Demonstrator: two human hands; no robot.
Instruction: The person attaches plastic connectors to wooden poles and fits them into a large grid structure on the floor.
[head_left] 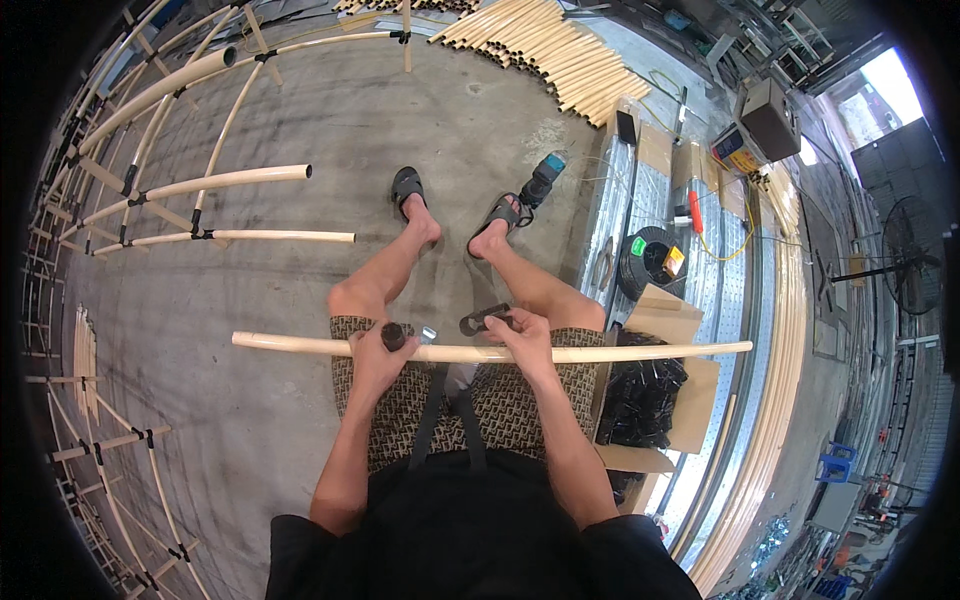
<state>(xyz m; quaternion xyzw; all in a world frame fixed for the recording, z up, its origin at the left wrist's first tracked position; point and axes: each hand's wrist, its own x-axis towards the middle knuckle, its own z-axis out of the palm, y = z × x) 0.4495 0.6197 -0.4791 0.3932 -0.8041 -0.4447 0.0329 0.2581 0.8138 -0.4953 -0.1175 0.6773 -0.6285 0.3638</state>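
Note:
A long cream pipe (640,353) lies crosswise over my thighs, both wrists close to it. My left hand (376,358) is closed round a dark, round-ended piece (393,336) at the pipe; its exact kind is unclear. Just right of these fingers shows a small silver metal piece (428,335), and I cannot tell whether it is joined to the dark one. In a pinch, my right hand (525,338) holds a black curved pipe clamp piece (478,321) just above the pipe. The fingers partly hide it.
An open carton (693,405) of black parts stands at my right, beside a black spool (648,262) on metal profiles. A cordless power tool (541,181) stands by my right foot. Pipe frames (200,185) fill the left side; stacked pipes (545,50) lie ahead.

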